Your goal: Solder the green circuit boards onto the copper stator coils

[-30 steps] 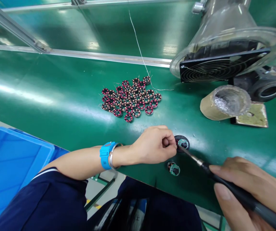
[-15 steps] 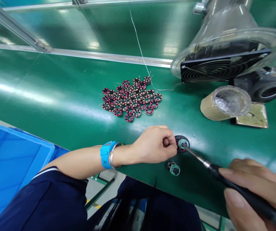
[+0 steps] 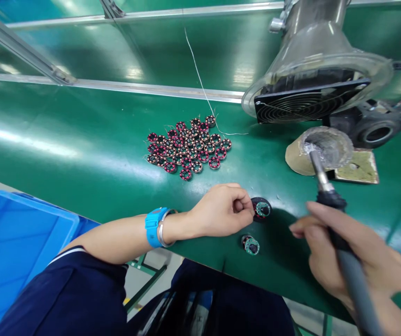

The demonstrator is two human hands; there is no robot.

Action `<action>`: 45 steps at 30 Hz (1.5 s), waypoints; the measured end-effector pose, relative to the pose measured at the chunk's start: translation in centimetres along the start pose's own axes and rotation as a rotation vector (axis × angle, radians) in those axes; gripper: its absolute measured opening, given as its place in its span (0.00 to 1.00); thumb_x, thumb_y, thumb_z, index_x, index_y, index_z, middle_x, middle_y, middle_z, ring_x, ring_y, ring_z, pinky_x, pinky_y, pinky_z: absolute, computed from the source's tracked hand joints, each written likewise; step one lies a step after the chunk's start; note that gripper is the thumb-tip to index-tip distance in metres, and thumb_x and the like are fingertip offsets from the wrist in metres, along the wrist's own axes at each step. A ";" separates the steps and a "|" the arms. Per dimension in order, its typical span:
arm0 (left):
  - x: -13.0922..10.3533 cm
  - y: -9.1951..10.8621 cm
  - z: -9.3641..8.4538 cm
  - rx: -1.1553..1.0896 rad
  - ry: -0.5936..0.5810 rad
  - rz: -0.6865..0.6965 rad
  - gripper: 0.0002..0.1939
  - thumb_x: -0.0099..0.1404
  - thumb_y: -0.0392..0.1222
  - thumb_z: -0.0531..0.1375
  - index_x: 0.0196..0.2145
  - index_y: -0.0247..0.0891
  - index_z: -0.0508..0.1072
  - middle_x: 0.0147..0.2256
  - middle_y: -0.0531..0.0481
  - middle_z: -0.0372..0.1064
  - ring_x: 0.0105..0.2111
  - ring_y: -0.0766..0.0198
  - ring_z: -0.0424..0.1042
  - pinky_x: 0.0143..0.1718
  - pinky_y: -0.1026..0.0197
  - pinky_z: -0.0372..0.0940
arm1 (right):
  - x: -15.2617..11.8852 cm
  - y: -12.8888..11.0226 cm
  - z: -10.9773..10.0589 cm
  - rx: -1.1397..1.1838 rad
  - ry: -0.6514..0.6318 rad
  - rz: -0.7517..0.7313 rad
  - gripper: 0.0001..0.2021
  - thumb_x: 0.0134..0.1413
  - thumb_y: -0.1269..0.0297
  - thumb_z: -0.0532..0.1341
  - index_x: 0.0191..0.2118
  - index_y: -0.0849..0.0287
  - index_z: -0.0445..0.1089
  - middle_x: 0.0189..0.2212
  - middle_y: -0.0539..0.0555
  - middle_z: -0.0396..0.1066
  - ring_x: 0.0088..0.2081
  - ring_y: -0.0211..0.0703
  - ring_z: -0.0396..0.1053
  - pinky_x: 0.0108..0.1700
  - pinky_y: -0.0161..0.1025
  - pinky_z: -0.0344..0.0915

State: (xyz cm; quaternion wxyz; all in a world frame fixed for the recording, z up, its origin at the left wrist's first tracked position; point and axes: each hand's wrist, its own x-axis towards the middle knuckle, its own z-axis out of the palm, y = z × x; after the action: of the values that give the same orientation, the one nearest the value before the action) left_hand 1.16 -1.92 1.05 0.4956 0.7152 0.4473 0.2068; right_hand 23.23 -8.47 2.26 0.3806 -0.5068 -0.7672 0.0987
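Note:
My left hand (image 3: 223,210) is closed in a pinch at the left edge of a small green circuit board (image 3: 263,208) on a round black base; what the fingertips hold is hidden. My right hand (image 3: 354,252) grips a soldering iron (image 3: 338,224). The iron's tip is inside the mouth of a tan cup (image 3: 300,156) with silvery bits in it. Just below my left hand, a second round part with a green board (image 3: 250,245) lies on the green table. Many copper and pink wound rings (image 3: 190,147) lie clustered farther back.
A clear hood with a black fan grille (image 3: 305,105) hangs at the back right. Beneath it are a black holder (image 3: 377,134) and a yellowish sponge plate (image 3: 357,167). A thin wire (image 3: 200,77) rises behind the rings. A blue bin (image 3: 22,261) stands at the left.
My right hand has moved the soldering iron up, off the board and into the cup. My left hand has kept its pinch beside the board. The view has shifted slightly.

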 end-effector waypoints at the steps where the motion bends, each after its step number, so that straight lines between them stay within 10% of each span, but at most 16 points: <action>1: 0.0 0.0 0.0 -0.004 -0.005 0.000 0.04 0.55 0.33 0.60 0.26 0.36 0.75 0.25 0.54 0.66 0.26 0.70 0.65 0.27 0.67 0.61 | 0.2 0.3 0.6 -0.021 -0.014 -0.042 0.23 0.56 0.75 0.63 0.56 0.50 0.67 0.34 0.49 0.76 0.29 0.39 0.74 0.32 0.37 0.71; 10: -0.5 -0.2 0.0 -0.114 -0.003 0.021 0.02 0.55 0.31 0.61 0.28 0.34 0.74 0.28 0.55 0.65 0.23 0.76 0.64 0.25 0.71 0.63 | 2.0 0.8 2.7 0.094 -0.150 -0.187 0.18 0.55 0.75 0.64 0.51 0.56 0.67 0.40 0.53 0.76 0.37 0.38 0.73 0.40 0.37 0.72; 22: 0.2 -0.1 0.6 -0.050 0.057 0.197 0.05 0.61 0.40 0.63 0.35 0.36 0.77 0.34 0.51 0.72 0.23 0.76 0.67 0.26 0.72 0.67 | 1.2 1.8 1.3 0.071 -0.146 0.016 0.14 0.56 0.65 0.65 0.48 0.53 0.67 0.39 0.50 0.77 0.36 0.40 0.78 0.36 0.33 0.74; 35: 0.3 -0.2 -0.1 -0.203 -0.036 0.048 0.08 0.56 0.33 0.64 0.37 0.33 0.75 0.34 0.51 0.72 0.26 0.72 0.73 0.27 0.71 0.70 | 0.9 1.3 2.6 0.043 -0.098 -0.051 0.18 0.55 0.69 0.67 0.51 0.53 0.67 0.41 0.51 0.77 0.35 0.39 0.77 0.36 0.35 0.74; 45: 0.1 -1.8 0.2 0.152 0.018 0.500 0.08 0.67 0.41 0.63 0.40 0.35 0.77 0.43 0.45 0.75 0.40 0.66 0.77 0.42 0.67 0.73 | 0.8 1.4 2.8 0.001 -0.135 -0.028 0.15 0.58 0.64 0.65 0.50 0.52 0.69 0.42 0.50 0.78 0.34 0.38 0.77 0.37 0.33 0.74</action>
State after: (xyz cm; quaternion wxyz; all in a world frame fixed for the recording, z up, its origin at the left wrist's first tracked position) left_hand 0.55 -1.74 -0.63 0.3700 0.8369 0.2752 0.2950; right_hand 22.18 -6.47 -0.03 0.3295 -0.4881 -0.7980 0.1280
